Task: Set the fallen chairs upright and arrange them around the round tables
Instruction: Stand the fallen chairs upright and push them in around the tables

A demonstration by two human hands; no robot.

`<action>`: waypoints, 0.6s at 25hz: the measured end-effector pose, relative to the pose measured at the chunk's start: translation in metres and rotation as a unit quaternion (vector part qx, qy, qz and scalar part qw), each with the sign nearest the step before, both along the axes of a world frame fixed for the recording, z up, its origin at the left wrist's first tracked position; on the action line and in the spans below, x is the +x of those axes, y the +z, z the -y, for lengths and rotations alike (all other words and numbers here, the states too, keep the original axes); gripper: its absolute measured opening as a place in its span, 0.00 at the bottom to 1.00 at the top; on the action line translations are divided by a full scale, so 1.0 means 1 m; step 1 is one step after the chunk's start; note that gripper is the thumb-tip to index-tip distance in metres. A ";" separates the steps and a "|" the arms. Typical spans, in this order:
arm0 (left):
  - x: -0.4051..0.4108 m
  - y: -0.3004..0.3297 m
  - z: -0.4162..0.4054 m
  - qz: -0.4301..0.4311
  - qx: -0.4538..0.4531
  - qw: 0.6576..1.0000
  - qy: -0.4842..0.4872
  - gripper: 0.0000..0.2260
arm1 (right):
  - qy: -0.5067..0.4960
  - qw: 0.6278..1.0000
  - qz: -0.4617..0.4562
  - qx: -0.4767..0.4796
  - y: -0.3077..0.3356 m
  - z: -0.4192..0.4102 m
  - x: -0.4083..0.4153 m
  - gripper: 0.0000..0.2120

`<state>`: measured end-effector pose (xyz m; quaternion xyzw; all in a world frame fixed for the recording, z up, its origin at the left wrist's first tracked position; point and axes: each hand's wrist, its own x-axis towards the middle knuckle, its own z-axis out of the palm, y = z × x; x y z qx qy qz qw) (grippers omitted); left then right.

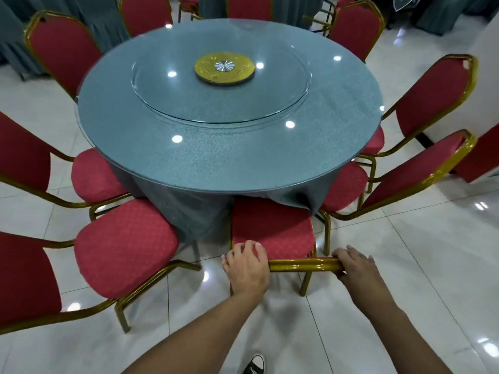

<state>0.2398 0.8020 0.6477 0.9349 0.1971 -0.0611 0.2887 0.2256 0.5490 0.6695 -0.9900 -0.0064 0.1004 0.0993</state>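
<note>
A red-cushioned chair with a gold metal frame stands upright right in front of me, its seat tucked under the edge of the round table with a teal cloth. My left hand grips the left end of the chair's gold top rail. My right hand grips the rail's right end. Several more red chairs ring the table, all upright, among them one at near left and one at near right.
A glass turntable with a gold centre disc lies on the table. Glossy white floor tiles spread around. Other teal-draped tables stand at the back. Part of another red chair shows at the far right.
</note>
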 end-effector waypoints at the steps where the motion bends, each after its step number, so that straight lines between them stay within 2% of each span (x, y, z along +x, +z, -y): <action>1: -0.001 -0.004 0.003 0.013 0.004 1.000 0.012 0.21 | 0.009 1.000 -0.012 -0.001 -0.003 0.005 0.003 0.19; 4: 0.000 -0.005 0.013 0.023 0.012 0.999 0.030 0.26 | 0.038 0.999 -0.016 0.011 -0.005 0.023 0.008 0.19; 7: -0.006 -0.004 0.027 -0.011 0.022 1.000 -0.001 0.27 | 0.039 0.999 -0.009 -0.002 0.002 0.037 0.007 0.22; 9: -0.007 -0.001 0.027 -0.050 -0.009 0.998 -0.030 0.25 | 0.014 1.000 -0.009 -0.022 0.006 0.033 0.005 0.22; 12: -0.011 0.002 0.000 -0.071 -0.077 0.988 -0.115 0.23 | -0.020 0.999 -0.012 -0.044 0.016 0.002 0.001 0.20; 15: -0.029 0.013 -0.047 -0.067 -0.102 0.981 -0.148 0.21 | 0.032 0.997 0.017 -0.061 0.025 -0.055 -0.009 0.20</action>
